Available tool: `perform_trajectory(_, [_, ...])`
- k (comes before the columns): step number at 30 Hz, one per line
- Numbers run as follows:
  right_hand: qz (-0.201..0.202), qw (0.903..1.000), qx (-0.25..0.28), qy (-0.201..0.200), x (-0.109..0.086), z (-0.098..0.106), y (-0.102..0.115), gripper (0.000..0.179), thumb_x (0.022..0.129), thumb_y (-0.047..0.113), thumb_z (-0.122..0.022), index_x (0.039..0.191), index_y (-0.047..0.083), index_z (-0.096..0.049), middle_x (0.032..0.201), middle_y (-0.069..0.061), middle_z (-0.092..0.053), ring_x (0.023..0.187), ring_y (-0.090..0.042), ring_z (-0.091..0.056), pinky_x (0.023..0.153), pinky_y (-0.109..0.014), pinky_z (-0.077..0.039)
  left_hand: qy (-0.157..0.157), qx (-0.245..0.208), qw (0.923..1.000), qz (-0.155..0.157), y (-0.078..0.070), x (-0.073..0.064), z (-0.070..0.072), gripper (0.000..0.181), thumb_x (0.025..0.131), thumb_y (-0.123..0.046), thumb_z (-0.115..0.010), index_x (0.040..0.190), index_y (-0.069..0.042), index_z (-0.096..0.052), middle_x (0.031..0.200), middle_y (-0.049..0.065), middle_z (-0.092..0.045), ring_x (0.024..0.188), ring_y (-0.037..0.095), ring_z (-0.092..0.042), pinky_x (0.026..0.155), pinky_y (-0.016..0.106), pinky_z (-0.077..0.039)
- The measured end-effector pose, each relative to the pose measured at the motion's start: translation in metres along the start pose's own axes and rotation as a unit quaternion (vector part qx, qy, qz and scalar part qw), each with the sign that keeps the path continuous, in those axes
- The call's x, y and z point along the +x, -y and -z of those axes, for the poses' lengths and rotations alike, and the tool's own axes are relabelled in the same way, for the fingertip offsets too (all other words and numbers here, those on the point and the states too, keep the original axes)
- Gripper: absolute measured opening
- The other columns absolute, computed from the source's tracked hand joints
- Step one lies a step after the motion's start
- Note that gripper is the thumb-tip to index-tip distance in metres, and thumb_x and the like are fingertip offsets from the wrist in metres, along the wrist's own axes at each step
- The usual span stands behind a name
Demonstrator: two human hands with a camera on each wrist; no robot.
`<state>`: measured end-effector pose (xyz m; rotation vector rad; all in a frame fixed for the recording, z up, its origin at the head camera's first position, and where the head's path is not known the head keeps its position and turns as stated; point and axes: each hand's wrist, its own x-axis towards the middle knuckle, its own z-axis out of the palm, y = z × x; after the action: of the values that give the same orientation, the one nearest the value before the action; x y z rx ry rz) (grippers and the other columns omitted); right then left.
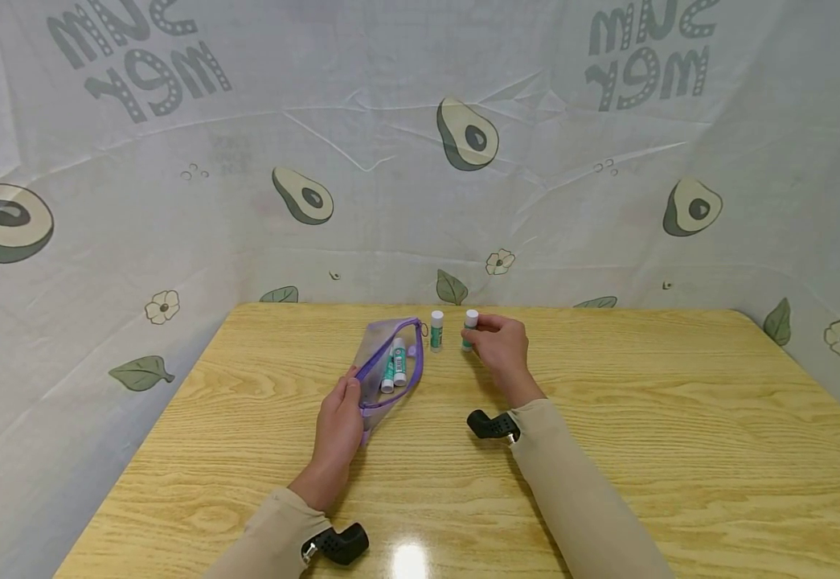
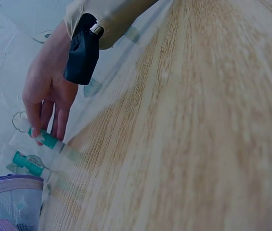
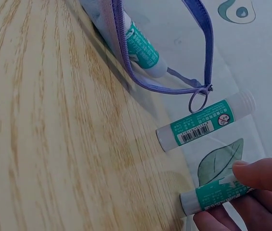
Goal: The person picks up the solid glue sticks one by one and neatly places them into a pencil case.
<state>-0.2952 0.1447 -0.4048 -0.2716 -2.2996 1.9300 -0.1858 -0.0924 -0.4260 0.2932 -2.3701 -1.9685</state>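
Observation:
My left hand (image 1: 340,418) grips the near side of a see-through zip pouch (image 1: 376,330) with purple edging, its mouth unzipped. Two glue sticks (image 1: 400,363) with white caps and green labels lie inside it. Just right of the pouch, another glue stick (image 1: 437,331) stands upright on the table. Farther right, my right hand (image 1: 501,347) pinches a glue stick (image 3: 217,196) between thumb and fingers, upright with its base close to the tabletop. In the right wrist view, a zipper ring (image 3: 199,100) hangs by the standing glue stick.
The wooden table (image 1: 644,434) reaches back to a pale hanging cloth (image 1: 391,241) printed with avocados, leaves and flowers. A black wrist-worn device (image 1: 492,425) sits at my right cuff and another black device (image 1: 343,544) at my left.

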Motion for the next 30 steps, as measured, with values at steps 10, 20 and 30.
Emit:
perform_trajectory(10, [0.000, 1.0000, -0.007, -0.003, -0.0014, 0.0006, 0.0003, 0.039, 0.097, 0.008, -0.075, 0.135, -0.001, -0.071, 0.135, -0.022, -0.072, 0.120, -0.031, -0.071, 0.080, -0.019, -0.057, -0.005, 0.004, 1.0000, -0.003, -0.0005, -0.0012, -0.0003, 0.053, 0.117, -0.032, -0.033, 0.165, -0.012, -0.039, 0.173, 0.013, -0.034, 0.162, 0.036, -0.027, 0.129, 0.057, -0.028])
perform_trajectory(20, [0.007, 1.0000, -0.004, -0.002, -0.0019, 0.0012, -0.0006, 0.040, 0.097, 0.008, -0.075, 0.135, 0.000, -0.071, 0.135, -0.022, -0.072, 0.120, -0.032, -0.071, 0.077, -0.018, -0.056, -0.007, 0.007, 0.9999, -0.011, -0.0012, -0.0017, -0.0003, 0.053, 0.117, -0.033, -0.033, 0.165, -0.010, -0.039, 0.172, 0.014, -0.035, 0.161, 0.036, -0.031, 0.128, 0.056, -0.030])
perform_trajectory(30, [-0.001, 1.0000, 0.006, -0.005, -0.0011, 0.0022, 0.0006, 0.040, 0.096, 0.007, -0.075, 0.135, -0.001, -0.071, 0.136, -0.022, -0.071, 0.117, -0.028, -0.070, 0.075, -0.017, -0.055, -0.007, 0.011, 0.9999, 0.000, 0.0003, -0.0014, -0.0009, 0.052, 0.117, -0.033, -0.033, 0.165, -0.013, -0.041, 0.172, 0.013, -0.038, 0.134, 0.041, -0.056, 0.105, 0.044, -0.053])
